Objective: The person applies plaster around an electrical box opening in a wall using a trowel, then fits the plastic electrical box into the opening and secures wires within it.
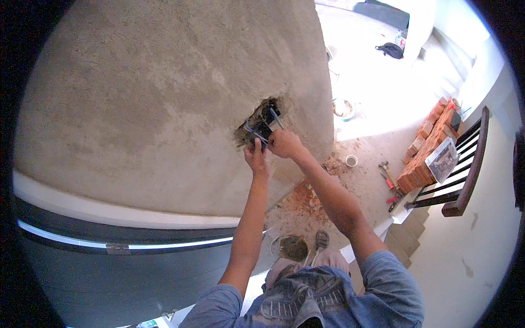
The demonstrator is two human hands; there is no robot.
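Observation:
A ragged hole in the bare plastered wall (pixel 164 98) holds a black electrical box (pixel 261 130), set at a tilt. Blue wires or a conduit (pixel 274 115) show inside it. My left hand (pixel 256 158) presses its fingers round the lower edge of the box. Against the lower right side of the box, my right hand (pixel 285 144) is closed with its fingertips bent inward. What the right fingers pinch is hidden by the hand itself.
A stack of red bricks (pixel 429 142) stands at the right by a dark railing (pixel 473 164). Near it on the floor lie a hammer (pixel 387 170) and other tools. A white cup (pixel 351 160) and reddish rubble (pixel 306 202) are below my right arm. By my feet sits a bucket (pixel 293 249).

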